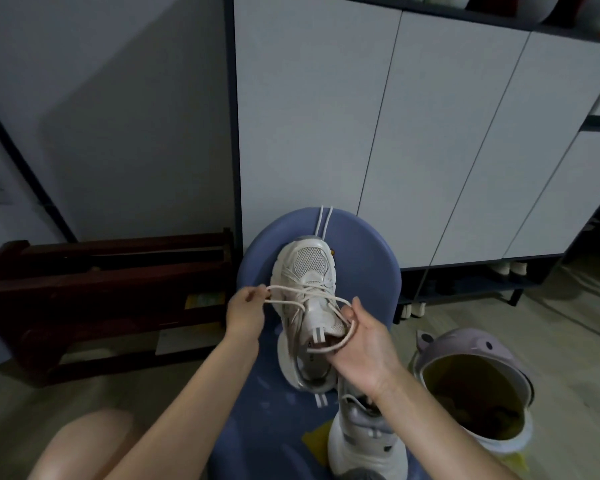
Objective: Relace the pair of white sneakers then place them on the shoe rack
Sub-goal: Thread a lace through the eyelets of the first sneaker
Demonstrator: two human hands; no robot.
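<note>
**Desk:** Where is the shoe you are working on?

**Caption writer:** Your white sneaker (307,299) lies on the blue stool (361,251), toe pointing away from you toward the white cabinet (378,116). Its cream lace (312,293) crosses over the tongue and runs out to both sides.

**Desk:** And your hands?

**Caption writer:** Your left hand (246,311) sits just left of the shoe, fingers curled, pinching a strand of the lace between thumb and fingertips. Your right hand (362,344) is at the shoe's right side near the heel collar, palm turned up, fingers curled round a loop of the same lace that drapes across the palm. Both hands grip lace; neither is free.

**Desk:** The second shoe?

**Caption writer:** The other sneaker (364,441) stands on the near part of the stool, below your right wrist, just beside the first shoe's heel. A spare lace (324,221) lies doubled on the stool's far edge, its end touching the first shoe's toe.

**Desk:** Anything round about?

**Caption writer:** A dark wooden rack (101,289) stands on the floor to your left, against the wall. A lilac bin (475,382) with an open top sits on the floor to your right, near the stool. Your bare knee (84,445) shows at lower left.
</note>
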